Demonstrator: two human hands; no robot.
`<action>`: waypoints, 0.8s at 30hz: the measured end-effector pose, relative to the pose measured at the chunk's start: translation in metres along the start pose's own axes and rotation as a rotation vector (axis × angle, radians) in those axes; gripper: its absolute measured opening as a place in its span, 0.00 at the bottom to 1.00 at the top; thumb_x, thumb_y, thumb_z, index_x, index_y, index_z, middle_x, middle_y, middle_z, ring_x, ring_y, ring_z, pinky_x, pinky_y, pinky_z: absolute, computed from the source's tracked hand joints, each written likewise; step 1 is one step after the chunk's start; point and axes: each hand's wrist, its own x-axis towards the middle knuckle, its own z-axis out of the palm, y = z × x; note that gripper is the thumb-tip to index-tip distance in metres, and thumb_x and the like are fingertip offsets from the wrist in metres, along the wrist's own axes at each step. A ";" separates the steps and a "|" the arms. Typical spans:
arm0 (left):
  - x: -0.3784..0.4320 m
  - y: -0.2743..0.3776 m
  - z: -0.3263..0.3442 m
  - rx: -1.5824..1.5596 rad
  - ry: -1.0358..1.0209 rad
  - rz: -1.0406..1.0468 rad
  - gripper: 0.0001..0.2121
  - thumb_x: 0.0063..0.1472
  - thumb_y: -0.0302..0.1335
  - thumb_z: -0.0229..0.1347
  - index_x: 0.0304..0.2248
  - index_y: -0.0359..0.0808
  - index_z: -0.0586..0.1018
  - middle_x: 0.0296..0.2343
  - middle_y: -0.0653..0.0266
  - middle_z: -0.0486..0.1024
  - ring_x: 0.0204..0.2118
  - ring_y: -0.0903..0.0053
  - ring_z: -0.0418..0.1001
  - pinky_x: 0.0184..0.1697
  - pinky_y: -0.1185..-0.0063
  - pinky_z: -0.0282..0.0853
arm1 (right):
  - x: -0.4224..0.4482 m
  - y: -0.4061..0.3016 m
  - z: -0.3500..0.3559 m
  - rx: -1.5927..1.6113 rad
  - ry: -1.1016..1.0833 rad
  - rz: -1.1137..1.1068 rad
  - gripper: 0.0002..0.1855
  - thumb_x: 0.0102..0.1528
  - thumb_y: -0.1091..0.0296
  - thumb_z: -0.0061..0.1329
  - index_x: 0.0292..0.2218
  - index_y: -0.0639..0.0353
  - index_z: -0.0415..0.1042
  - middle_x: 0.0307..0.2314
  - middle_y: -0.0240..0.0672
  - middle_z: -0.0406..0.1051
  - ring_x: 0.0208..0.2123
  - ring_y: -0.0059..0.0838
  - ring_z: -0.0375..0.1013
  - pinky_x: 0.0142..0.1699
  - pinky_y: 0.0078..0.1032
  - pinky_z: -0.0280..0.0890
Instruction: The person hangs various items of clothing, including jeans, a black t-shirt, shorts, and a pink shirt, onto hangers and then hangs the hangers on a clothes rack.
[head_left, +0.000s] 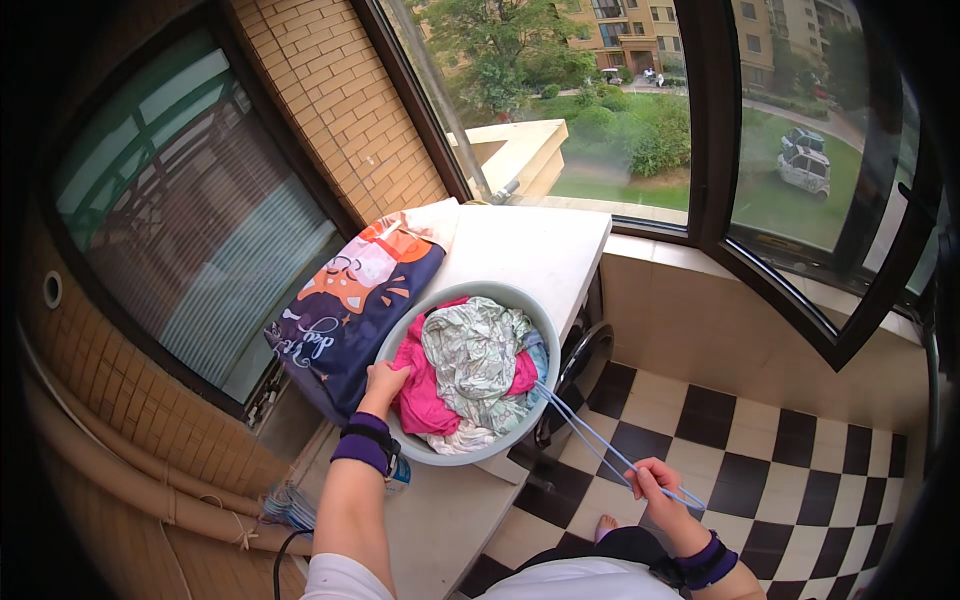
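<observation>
A pale grey-green round basin heaped with clothes sits on a white surface before me. My left hand is at the basin's left side, its fingers gripping the edge of a bright pink cloth. On top of the heap lies a crumpled pale green patterned garment, with white and blue fabric partly showing around it. Off to the right, my right hand holds a light blue wire clothes hanger. The hanger's far end reaches the basin's right rim.
A dark blue cover with a cartoon fox lies left of the basin. Beneath the white top is a front-loading washing machine's round door. An open window sash juts in at right. Several hangers lie bundled near wall pipes.
</observation>
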 end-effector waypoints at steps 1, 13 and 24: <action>0.001 -0.013 0.004 0.013 0.066 0.043 0.25 0.48 0.44 0.57 0.39 0.30 0.79 0.39 0.44 0.75 0.45 0.56 0.71 0.49 0.71 0.67 | 0.004 0.000 0.000 0.002 -0.019 0.007 0.11 0.62 0.68 0.39 0.33 0.63 0.71 0.16 0.26 0.64 0.20 0.13 0.60 0.26 0.14 0.56; -0.099 0.033 -0.135 -0.979 0.518 0.460 0.03 0.57 0.19 0.45 0.26 0.33 0.70 0.25 0.67 0.73 0.28 0.82 0.69 0.33 0.84 0.64 | 0.061 -0.013 0.029 0.128 -0.200 -0.050 0.11 0.62 0.67 0.39 0.34 0.63 0.71 0.17 0.26 0.64 0.19 0.13 0.61 0.26 0.14 0.55; -0.251 0.110 -0.216 -1.025 0.776 1.101 0.09 0.62 0.20 0.43 0.27 0.37 0.56 0.27 0.58 0.69 0.39 0.62 0.73 0.48 0.65 0.68 | 0.065 -0.015 0.060 0.251 -0.341 -0.058 0.09 0.64 0.66 0.35 0.38 0.60 0.65 0.17 0.31 0.67 0.17 0.14 0.59 0.25 0.13 0.55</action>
